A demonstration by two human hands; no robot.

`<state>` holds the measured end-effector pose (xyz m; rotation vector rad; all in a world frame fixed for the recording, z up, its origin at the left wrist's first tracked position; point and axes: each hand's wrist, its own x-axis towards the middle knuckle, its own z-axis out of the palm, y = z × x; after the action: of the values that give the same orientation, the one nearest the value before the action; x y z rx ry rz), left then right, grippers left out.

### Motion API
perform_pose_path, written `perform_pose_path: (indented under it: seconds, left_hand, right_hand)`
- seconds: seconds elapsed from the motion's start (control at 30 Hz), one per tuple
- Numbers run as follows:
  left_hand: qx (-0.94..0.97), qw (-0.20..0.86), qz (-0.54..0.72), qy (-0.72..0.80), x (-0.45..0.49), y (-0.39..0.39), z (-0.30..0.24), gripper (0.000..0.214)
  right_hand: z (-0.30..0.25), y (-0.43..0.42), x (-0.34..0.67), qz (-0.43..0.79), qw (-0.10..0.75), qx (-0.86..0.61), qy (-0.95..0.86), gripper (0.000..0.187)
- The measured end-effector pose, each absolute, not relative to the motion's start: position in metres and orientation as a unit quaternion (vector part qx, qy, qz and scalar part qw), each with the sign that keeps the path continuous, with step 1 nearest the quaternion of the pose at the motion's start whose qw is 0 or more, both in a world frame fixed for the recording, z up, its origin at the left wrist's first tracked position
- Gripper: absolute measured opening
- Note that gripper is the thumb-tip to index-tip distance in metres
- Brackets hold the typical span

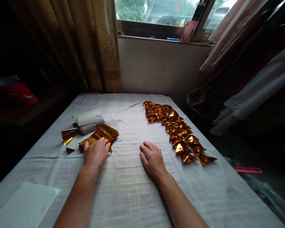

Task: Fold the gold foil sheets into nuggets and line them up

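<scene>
My left hand lies over the near edge of a stack of shiny gold foil paper, its fingers bent down onto the sheets and partly hidden. My right hand rests palm down on the white cloth, fingers loosely stretched, with nothing in it. To its right, folded gold foil pieces with pointed ends lie in slanting rows. Beyond the stack is a folded bundle of pale paper. Left of it sit a fanned gold foil piece and a small dark scrap.
A cloth-covered table spans the view, with a white sheet of paper at its near left. Behind stand a curtain and a window sill with a pink cup. Clothes hang at right; a red bag is at left.
</scene>
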<state>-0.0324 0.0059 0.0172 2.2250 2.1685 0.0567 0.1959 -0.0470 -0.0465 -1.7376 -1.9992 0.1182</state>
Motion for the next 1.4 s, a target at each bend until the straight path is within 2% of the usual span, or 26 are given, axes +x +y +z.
perform_pose_path:
  seconds: [0.17, 0.3, 0.5, 0.6, 0.7, 0.83, 0.97, 1.03, 1.13, 1.23, 1.4]
  left_hand:
    - [0.697, -0.032, 0.071, 0.713, -0.031, 0.006, 0.025, 0.036]
    - [0.731, -0.053, 0.145, 0.665, -0.025, 0.005, 0.026, 0.035]
    - [0.829, 0.027, 0.187, 0.526, -0.01, -0.001, 0.033, 0.029]
    - [0.856, 0.063, 0.2, 0.472, -0.006, -0.004, 0.037, 0.028]
    - [0.864, 0.073, 0.209, 0.453, -0.006, -0.006, 0.039, 0.026]
    - [0.861, 0.048, 0.232, 0.45, -0.005, -0.01, 0.041, 0.024]
    - [0.807, -0.064, 0.301, 0.503, 0.0, -0.013, 0.049, 0.031]
    - [0.791, -0.079, 0.326, 0.512, 0.003, -0.013, 0.05, 0.033]
    - [0.822, -0.004, 0.311, 0.477, 0.007, -0.012, 0.042, 0.032]
    - [0.861, 0.109, 0.212, 0.448, 0.011, -0.012, 0.024, 0.034]
    - [0.862, 0.195, 0.038, 0.467, 0.021, -0.017, 0.001, 0.074]
  right_hand:
    - [-0.051, -0.043, 0.201, 0.062, 0.275, -0.626, -0.728, 0.028]
    - [-0.056, -0.038, 0.202, 0.062, 0.331, -0.621, -0.708, 0.038]
    - [-0.04, -0.038, 0.2, 0.015, 0.414, -0.595, -0.688, 0.056]
    - [-0.021, -0.04, 0.201, 0.018, 0.44, -0.563, -0.7, 0.054]
    - [-0.005, -0.042, 0.203, 0.08, 0.472, -0.506, -0.717, 0.032]
    - [0.004, -0.044, 0.199, 0.184, 0.494, -0.507, -0.682, 0.011]
    - [0.0, -0.039, 0.196, 0.315, 0.541, -0.544, -0.559, 0.015]
    - [-0.006, -0.034, 0.198, 0.359, 0.562, -0.567, -0.483, 0.021]
    - [-0.017, -0.028, 0.205, 0.39, 0.544, -0.604, -0.433, 0.029]
    - [-0.025, -0.025, 0.214, 0.371, 0.486, -0.648, -0.454, 0.036]
    - [-0.022, -0.029, 0.229, 0.379, 0.366, -0.647, -0.551, 0.047]
